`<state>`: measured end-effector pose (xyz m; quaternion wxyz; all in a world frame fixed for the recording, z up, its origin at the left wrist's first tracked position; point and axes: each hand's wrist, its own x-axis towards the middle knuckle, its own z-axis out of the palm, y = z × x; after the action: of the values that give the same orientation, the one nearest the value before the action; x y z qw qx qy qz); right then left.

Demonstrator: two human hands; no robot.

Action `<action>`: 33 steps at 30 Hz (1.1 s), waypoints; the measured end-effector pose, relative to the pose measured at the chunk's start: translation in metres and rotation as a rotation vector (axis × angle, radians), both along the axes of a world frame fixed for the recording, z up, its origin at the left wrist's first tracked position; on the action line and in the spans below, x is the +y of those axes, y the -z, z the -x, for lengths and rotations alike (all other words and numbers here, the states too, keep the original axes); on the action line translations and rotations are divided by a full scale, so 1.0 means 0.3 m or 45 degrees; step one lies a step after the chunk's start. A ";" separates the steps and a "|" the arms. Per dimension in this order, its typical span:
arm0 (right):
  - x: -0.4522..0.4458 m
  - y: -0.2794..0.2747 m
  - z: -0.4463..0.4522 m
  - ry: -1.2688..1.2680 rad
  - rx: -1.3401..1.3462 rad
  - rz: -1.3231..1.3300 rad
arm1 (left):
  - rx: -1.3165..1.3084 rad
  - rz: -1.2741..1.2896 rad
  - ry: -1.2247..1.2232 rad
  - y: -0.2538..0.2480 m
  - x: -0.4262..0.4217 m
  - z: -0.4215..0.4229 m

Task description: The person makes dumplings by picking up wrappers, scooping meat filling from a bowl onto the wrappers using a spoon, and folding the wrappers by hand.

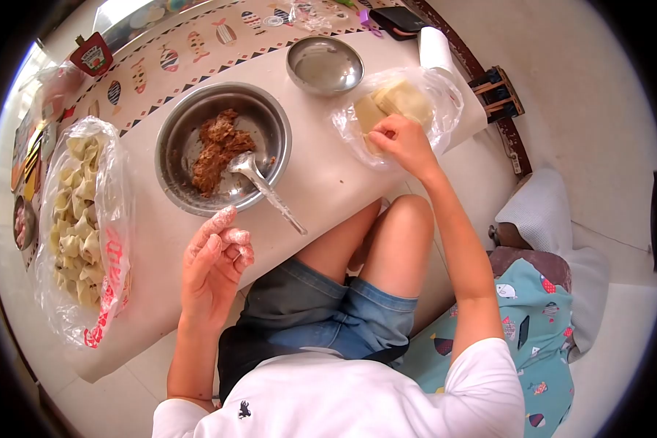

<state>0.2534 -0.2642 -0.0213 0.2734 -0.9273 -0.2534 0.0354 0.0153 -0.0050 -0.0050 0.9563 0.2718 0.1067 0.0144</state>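
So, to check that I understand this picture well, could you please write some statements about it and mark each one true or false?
1. The right hand is at the dough wrappers. True.
2. The left hand holds a dough wrapper. False: nothing is seen in it.
3. The left hand has white powder on it. True.
4. The spoon lies in the small bowl. False: it rests in the big bowl, beside the brown filling.
5. The dumplings are in a clear bag. True.
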 end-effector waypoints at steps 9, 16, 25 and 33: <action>0.025 -0.004 0.025 -0.101 -0.273 0.139 | 0.016 -0.014 0.056 -0.009 -0.022 -0.005; -0.028 0.001 -0.028 0.070 0.196 -0.168 | 0.047 -0.070 0.064 -0.024 -0.026 0.000; -0.011 -0.034 -0.042 0.354 0.573 -0.972 | -0.039 -0.012 0.143 0.010 -0.042 0.005; 0.122 -0.355 0.181 -0.271 1.159 -1.292 | -0.204 0.047 0.453 -0.033 -0.140 -0.051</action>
<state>0.1992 -0.2276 0.0851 0.7478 -0.5475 -0.1884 0.3249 0.0306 -0.0471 0.0048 0.9541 0.2666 -0.0193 -0.1351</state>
